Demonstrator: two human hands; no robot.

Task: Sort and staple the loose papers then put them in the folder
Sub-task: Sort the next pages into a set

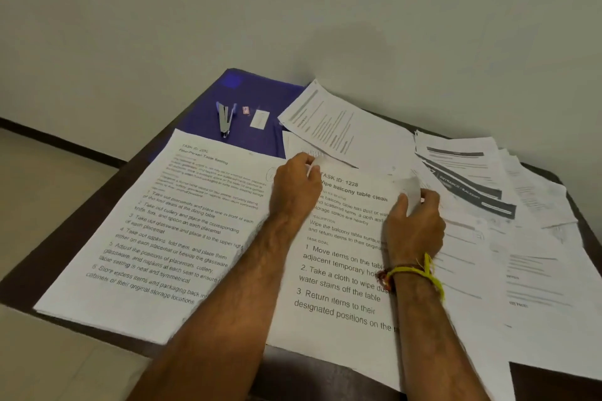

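A: L hand (294, 187) and R hand (415, 221)?
B: Each pinches a top corner of the centre sheet (342, 257), fingers curled on its edge.
A: Other items?
B: Stapler (224, 119) lies on the blue folder (254, 98), far left; sorted stack (156, 231) left, loose papers (508, 205) right.

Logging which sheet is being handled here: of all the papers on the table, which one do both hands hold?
The sheet headed "Wipe balcony table clean": the left hand and right hand pinch its top corners. The "Table Setting" sheet lies untouched beside it.
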